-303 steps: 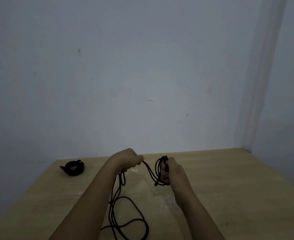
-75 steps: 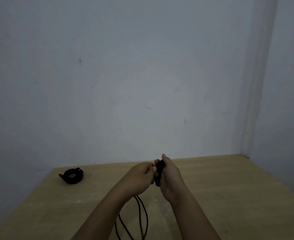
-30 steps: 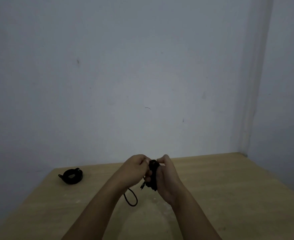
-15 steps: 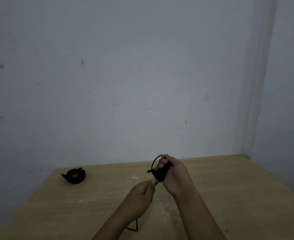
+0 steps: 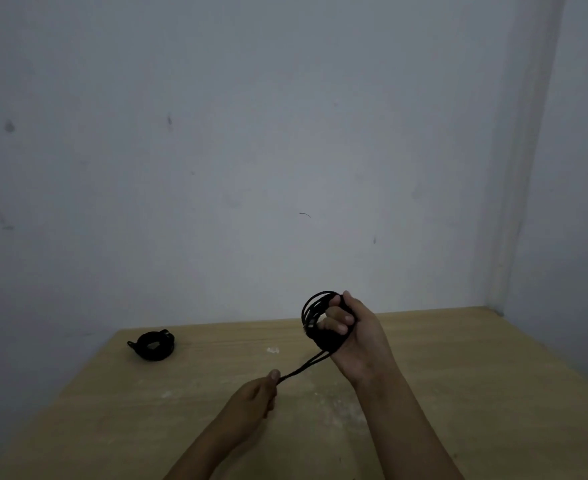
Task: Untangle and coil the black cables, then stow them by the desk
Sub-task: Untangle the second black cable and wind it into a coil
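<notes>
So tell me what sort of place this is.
Probably a bare room corner used as a work spot, perhaps home or office. A light wooden desk is pushed against plain grey painted walls that meet at right. The only gear is black cable: one coiled bundle on the desk, another in the right hand.

- The cable (image 5: 315, 317) gripped in the right hand (image 5: 354, 336) is plain black; the strand running from it down to the pinching left hand (image 5: 251, 400) is the same black.
- The coiled bundle (image 5: 154, 345), well left of the left hand and beyond it, is black too.
- The desk (image 5: 458, 368) under both hands is pale yellowish wood with faint grain and whitish smudges.
- The wall (image 5: 285, 133) beyond the hands is dull blue-grey, flecked with small dark marks.
</notes>
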